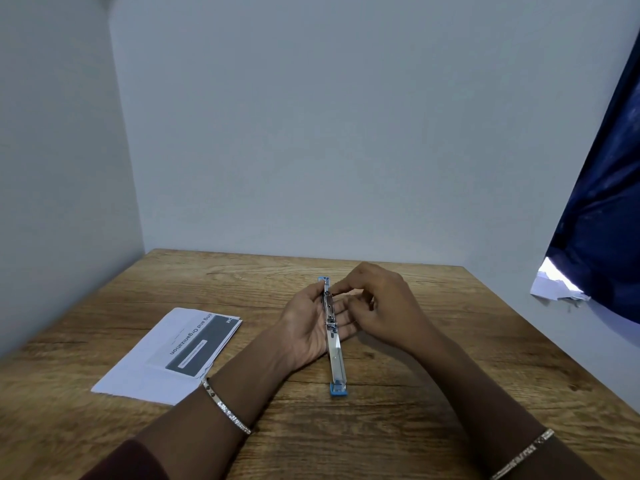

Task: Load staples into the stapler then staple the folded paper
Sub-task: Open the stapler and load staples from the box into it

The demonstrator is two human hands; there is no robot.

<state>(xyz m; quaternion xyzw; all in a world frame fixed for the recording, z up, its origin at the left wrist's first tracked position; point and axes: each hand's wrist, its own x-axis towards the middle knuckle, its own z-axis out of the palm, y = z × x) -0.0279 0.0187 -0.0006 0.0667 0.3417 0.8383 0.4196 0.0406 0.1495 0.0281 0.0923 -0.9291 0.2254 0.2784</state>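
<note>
Nearest the camera, two forearms are seen reaching forward over a wooden surface point(433, 393) with a pronounced brown grain. A dark maroon sleeve point(128, 460) covers the left arm low down, and a thin metal bangle point(227, 407) set with small pale stones circles the left wrist; a similar bracelet point(523, 453) is worn on the right wrist.

Just beyond, the stapler point(333, 336) is found near the middle of the surface, swung fully open into one long, narrow line. Its near end — a small blue plastic block — rests on the wood, and a shiny silver metal channel runs away from it. The far half, with its darker steel mechanism and a blue tip, is cradled in the left hand point(311, 327), which lies palm up with the fingers curled loosely around the metal. The right hand point(388, 306) is held over the far half, its fingers point(341, 287) pinched together against the top of the mechanism; whether a staple strip is held between them cannot be told.

To the left, well apart from the stapler, the folded paper point(166, 355) lies flat — white sheets, slightly fanned, with a grey printed panel facing up.

Farther back, plain pale walls point(311, 133) meet at a corner, and a dark blue curtain point(602, 202) hangs at the right edge.
</note>
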